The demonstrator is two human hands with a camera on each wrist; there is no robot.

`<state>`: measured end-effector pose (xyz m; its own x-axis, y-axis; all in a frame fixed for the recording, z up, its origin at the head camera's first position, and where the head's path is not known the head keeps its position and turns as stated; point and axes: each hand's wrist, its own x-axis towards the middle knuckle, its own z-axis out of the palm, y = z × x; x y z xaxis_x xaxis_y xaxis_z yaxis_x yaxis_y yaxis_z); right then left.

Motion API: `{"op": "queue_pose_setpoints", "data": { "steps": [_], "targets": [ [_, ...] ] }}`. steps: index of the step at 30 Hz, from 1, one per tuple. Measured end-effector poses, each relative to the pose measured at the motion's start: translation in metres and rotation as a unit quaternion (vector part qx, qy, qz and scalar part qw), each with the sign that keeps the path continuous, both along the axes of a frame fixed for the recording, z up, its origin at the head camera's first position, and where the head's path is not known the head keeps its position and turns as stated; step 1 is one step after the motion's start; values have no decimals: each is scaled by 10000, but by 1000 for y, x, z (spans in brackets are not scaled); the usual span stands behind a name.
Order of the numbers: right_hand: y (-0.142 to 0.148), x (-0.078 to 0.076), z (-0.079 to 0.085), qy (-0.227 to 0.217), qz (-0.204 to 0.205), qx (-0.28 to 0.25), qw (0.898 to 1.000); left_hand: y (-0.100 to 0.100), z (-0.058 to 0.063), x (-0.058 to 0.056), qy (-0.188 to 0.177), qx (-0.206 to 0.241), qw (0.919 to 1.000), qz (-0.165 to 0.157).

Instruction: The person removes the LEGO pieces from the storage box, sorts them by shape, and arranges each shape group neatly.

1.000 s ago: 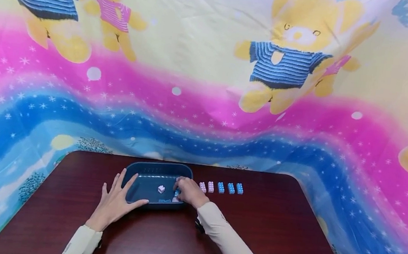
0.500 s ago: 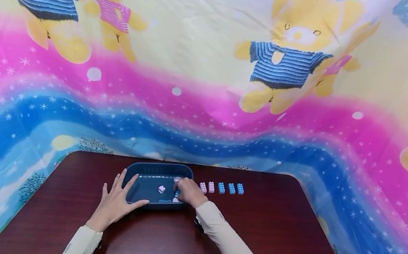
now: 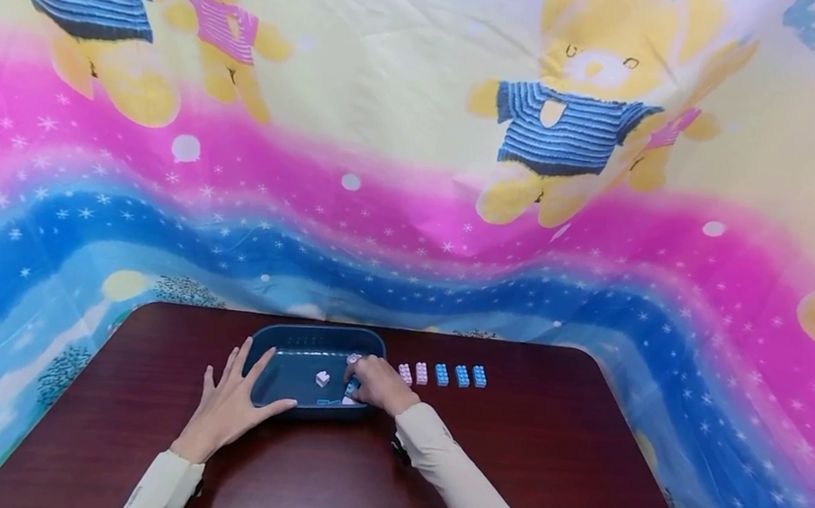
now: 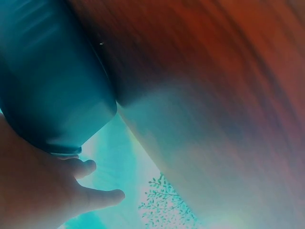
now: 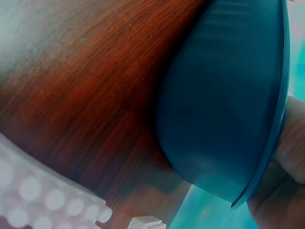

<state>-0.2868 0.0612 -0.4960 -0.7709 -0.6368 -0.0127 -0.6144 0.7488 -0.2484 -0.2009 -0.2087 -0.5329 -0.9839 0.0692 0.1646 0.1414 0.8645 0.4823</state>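
A dark blue-green plastic bin [image 3: 306, 413] stands on the table. My left hand [image 3: 227, 405] lies at its left end with fingers spread, thumb reaching over the front rim. Into the bin's right end reaches my right hand [image 3: 378, 383], fingers bent downward beside a blue building block [image 3: 352, 384]. The hand itself hides its fingertips, so whether they pinch this block is unclear. A pale block [image 3: 348, 401] lies just in front of those fingers, and a pale pink block [image 3: 322, 378] sits mid-bin. The right wrist view shows fingers behind the bin's rim [image 5: 279, 124].
Right of the bin, a row of studded blocks stands on the dark red-brown table [image 3: 504, 466]: two pink blocks [image 3: 421, 373], then three blue blocks [image 3: 462, 376]. A printed bear curtain [image 3: 405, 271] hangs behind the table's far edge.
My right fingers have shifted slightly within the bin's right end, and the blocks by them show a little differently. The left hand, the bin and the row have not moved.
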Motion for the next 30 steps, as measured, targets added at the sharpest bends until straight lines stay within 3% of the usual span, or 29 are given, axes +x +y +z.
{"op": "queue_pose_setpoints", "data": {
  "steps": [9, 20, 30],
  "targets": [
    [3, -1, -1, -9, 98, -452, 9989, -2, 1, 0, -59, -17, 10000, -13],
    [6, 1, 1, -71, -148, -635, 9978, -1, -2, -1, -19, -22, 10000, -8],
    [15, 2, 9, -662, -228, -1015, 9924, 0, 1, 0, -81, -23, 10000, -15]
  ]
}}
